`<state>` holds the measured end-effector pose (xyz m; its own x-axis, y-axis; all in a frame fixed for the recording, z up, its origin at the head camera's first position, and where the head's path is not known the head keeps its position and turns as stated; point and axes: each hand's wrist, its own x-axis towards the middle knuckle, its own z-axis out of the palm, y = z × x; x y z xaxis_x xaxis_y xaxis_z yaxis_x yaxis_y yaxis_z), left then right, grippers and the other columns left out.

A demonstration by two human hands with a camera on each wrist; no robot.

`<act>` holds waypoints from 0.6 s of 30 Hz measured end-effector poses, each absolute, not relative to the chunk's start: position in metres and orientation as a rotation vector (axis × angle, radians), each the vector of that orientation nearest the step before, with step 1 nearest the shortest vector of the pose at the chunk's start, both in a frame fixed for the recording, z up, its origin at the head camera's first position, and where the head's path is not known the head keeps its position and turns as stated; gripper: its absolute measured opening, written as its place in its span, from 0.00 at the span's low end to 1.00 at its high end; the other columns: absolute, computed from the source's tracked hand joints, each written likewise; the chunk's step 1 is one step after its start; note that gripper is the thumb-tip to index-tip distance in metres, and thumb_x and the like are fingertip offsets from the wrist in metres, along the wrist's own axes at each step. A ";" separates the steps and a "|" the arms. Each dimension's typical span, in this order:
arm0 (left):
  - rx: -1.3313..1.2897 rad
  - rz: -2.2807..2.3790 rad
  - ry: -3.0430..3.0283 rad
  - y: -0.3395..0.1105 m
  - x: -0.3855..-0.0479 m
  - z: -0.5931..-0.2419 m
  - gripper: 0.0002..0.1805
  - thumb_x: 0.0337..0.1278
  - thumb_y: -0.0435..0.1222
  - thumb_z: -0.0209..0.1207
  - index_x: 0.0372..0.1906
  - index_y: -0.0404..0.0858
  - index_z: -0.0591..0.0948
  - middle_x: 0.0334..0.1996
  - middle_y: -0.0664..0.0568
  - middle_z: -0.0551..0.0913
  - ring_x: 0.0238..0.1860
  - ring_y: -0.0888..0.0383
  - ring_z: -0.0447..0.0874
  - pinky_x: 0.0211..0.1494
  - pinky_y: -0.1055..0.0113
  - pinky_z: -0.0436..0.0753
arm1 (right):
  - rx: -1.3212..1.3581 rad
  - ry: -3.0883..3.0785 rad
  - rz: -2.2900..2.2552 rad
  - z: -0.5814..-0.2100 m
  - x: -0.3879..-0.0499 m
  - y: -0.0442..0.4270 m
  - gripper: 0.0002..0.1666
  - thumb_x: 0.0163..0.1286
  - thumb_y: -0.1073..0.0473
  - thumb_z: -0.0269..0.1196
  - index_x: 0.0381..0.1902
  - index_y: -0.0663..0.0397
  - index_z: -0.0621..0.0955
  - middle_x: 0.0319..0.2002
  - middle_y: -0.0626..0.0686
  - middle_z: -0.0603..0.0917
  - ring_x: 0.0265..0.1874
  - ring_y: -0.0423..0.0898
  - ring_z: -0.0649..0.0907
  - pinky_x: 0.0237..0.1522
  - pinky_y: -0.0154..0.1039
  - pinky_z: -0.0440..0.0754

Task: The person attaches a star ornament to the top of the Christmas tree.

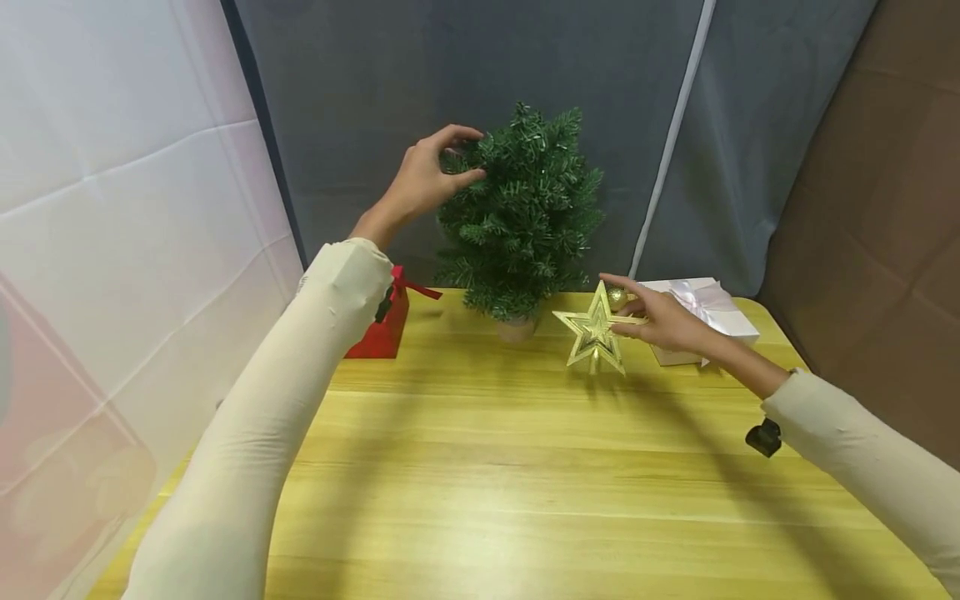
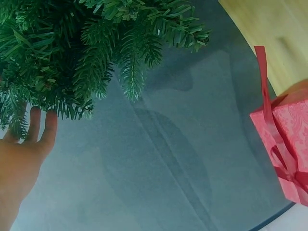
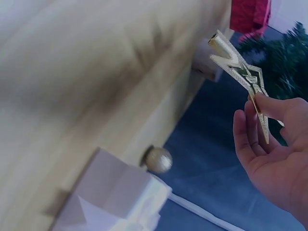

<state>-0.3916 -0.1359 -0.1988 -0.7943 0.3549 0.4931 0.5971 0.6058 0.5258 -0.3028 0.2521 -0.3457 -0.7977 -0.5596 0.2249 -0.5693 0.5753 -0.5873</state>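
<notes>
A small green artificial Christmas tree (image 1: 525, 208) stands upright near the back of the table, on a pale base (image 1: 516, 330). My left hand (image 1: 422, 177) is at its upper left side, thumb and fingers spread apart around the outer branches. In the left wrist view, the left hand's fingertips (image 2: 50, 118) reach the needles, which partly hide them. To the right of the tree, my right hand (image 1: 667, 321) pinches a gold star tree topper (image 1: 595, 329) by one side point. The star stays upright above the table, its short socket (image 3: 222, 48) at the bottom.
A red gift box (image 1: 378, 337) with a ribbon stands left of the tree, partly behind my left sleeve. Behind my right hand are a white gift box (image 1: 731, 321) with a pale bow and a gold ball ornament (image 1: 617, 297). Grey cloth (image 1: 465, 67) hangs behind the table (image 1: 480, 467).
</notes>
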 end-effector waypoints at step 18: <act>-0.751 -1.044 -2.488 -0.136 -0.391 -0.199 0.29 0.69 0.43 0.68 0.72 0.49 0.76 0.67 0.52 0.77 0.66 0.55 0.73 0.70 0.54 0.72 | 0.828 -2.764 0.994 -0.271 -0.297 0.276 0.44 0.72 0.66 0.68 0.79 0.42 0.63 0.45 0.60 0.91 0.40 0.53 0.91 0.41 0.36 0.88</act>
